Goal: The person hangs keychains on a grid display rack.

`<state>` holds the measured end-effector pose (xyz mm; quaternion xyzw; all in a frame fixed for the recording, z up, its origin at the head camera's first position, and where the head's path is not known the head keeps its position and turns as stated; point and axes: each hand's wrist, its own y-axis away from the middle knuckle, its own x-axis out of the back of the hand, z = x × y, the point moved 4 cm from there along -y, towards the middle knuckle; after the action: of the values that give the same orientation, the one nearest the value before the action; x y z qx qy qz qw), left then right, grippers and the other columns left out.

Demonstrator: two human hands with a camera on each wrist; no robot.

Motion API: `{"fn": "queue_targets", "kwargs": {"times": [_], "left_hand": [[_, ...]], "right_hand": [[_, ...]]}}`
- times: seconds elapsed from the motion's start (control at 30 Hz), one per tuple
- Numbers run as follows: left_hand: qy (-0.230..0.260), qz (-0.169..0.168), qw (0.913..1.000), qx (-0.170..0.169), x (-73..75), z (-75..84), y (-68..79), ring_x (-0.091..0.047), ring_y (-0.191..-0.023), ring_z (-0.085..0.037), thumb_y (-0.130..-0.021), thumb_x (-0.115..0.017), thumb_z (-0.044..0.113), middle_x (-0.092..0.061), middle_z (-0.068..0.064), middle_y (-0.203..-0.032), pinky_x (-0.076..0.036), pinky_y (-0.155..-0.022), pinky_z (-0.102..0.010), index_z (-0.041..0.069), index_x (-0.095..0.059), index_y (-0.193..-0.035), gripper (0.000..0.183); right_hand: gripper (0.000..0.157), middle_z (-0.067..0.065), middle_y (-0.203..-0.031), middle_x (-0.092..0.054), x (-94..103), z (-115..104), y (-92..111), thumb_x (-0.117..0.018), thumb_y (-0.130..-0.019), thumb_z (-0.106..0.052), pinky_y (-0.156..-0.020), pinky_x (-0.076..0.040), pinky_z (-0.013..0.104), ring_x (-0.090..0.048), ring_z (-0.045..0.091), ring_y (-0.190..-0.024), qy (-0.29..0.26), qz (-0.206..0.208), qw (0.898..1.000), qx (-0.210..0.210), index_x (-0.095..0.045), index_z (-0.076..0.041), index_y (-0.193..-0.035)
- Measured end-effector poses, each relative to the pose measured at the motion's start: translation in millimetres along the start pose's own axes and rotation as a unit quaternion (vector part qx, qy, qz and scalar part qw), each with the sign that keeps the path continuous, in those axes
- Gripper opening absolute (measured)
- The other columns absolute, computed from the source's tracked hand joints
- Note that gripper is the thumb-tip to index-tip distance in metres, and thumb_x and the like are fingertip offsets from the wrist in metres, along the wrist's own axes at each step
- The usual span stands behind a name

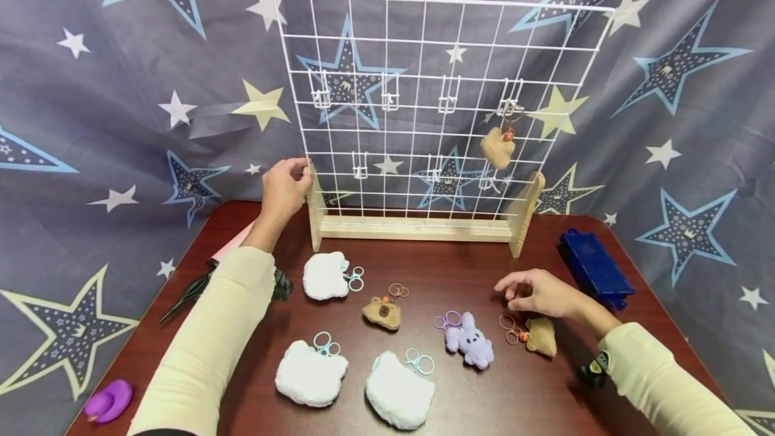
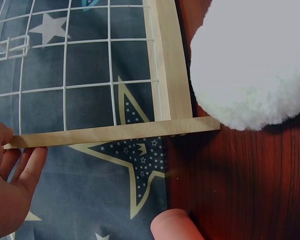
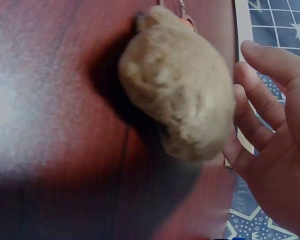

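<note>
My left hand (image 1: 281,188) holds the upper end of the wooden side post (image 2: 95,134) of a white wire grid rack (image 1: 387,153), thumb on one side and fingers on the other. Above the table, my right hand (image 1: 541,293) holds nothing, its fingers loosely bent. Just below it lies a brown plush keychain (image 1: 541,337) with a ring and an orange bead; the right wrist view shows this furry plush (image 3: 177,90) up close beside the fingers. Another brown plush keychain (image 1: 498,148) hangs from an upper right hook on the grid.
Several white hooks (image 1: 390,96) sit on the grid. Across the table lie white plush keychains (image 1: 311,373), a brown bear keychain (image 1: 383,313) and a purple plush keychain (image 1: 470,342). A blue box (image 1: 595,266) is at right; a purple duck (image 1: 109,401) and a pink-and-black item (image 1: 233,245) are at left.
</note>
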<state>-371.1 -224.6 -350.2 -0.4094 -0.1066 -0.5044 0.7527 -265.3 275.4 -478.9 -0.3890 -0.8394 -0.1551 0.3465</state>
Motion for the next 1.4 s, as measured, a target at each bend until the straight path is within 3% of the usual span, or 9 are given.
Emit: {"fn": "queue_targets", "kwargs": {"times": [0.13,0.37,0.53,1.0,1.4], "left_hand": [[0.001,0.000,1.0000,0.001,-0.6,0.5,-0.8,-0.070,-0.102,-0.036,-0.090,-0.068,0.009,-0.073,-0.022,-0.106,-0.050,-0.096,-0.047,0.001,-0.074,-0.115,0.028],[0.002,-0.001,1.0000,0.006,0.4,0.9,0.0,-0.071,-0.102,-0.035,-0.090,-0.067,0.009,-0.073,-0.021,-0.107,-0.051,-0.095,-0.046,0.001,-0.074,-0.116,0.028],[0.002,0.004,1.0000,-0.002,-0.3,1.4,-0.1,-0.071,-0.100,-0.036,-0.089,-0.067,0.008,-0.073,-0.022,-0.105,-0.050,-0.096,-0.047,0.000,-0.074,-0.114,0.027],[0.007,0.010,0.9999,-0.006,-0.3,0.9,0.2,-0.071,-0.100,-0.037,-0.089,-0.067,0.006,-0.072,-0.023,-0.106,-0.049,-0.097,-0.048,-0.001,-0.074,-0.114,0.027],[0.009,0.009,0.9999,-0.003,-0.5,1.3,0.4,-0.071,-0.100,-0.037,-0.088,-0.067,0.006,-0.072,-0.023,-0.106,-0.050,-0.096,-0.048,-0.001,-0.074,-0.114,0.027]], "right_hand": [[0.032,0.012,-0.090,-0.070,-4.0,0.5,1.2,-0.076,-0.085,-0.004,-0.069,-0.053,0.022,-0.062,0.000,-0.079,-0.005,-0.025,1.000,-0.003,-0.071,-0.004,-0.117],[0.034,0.005,-0.090,-0.068,-9.5,3.3,3.0,-0.079,-0.083,-0.004,-0.072,-0.050,0.020,-0.060,0.005,-0.082,-0.005,-0.063,0.997,-0.033,-0.073,-0.010,-0.116],[0.035,0.002,-0.091,-0.066,-12.4,8.0,2.9,-0.078,-0.082,-0.003,-0.074,-0.050,0.020,-0.060,0.010,-0.086,-0.006,-0.076,0.997,-0.030,-0.074,-0.012,-0.115],[0.027,-0.001,-0.089,-0.065,-14.7,3.6,5.3,-0.082,-0.080,-0.007,-0.072,-0.050,0.024,-0.057,0.006,-0.084,0.040,-0.068,0.996,0.029,-0.077,-0.018,-0.104],[0.029,-0.004,-0.087,-0.063,-16.2,5.7,4.7,-0.080,-0.077,-0.001,-0.071,-0.049,0.022,-0.057,0.005,-0.082,0.045,-0.054,0.997,0.036,-0.074,-0.019,-0.099]]}}
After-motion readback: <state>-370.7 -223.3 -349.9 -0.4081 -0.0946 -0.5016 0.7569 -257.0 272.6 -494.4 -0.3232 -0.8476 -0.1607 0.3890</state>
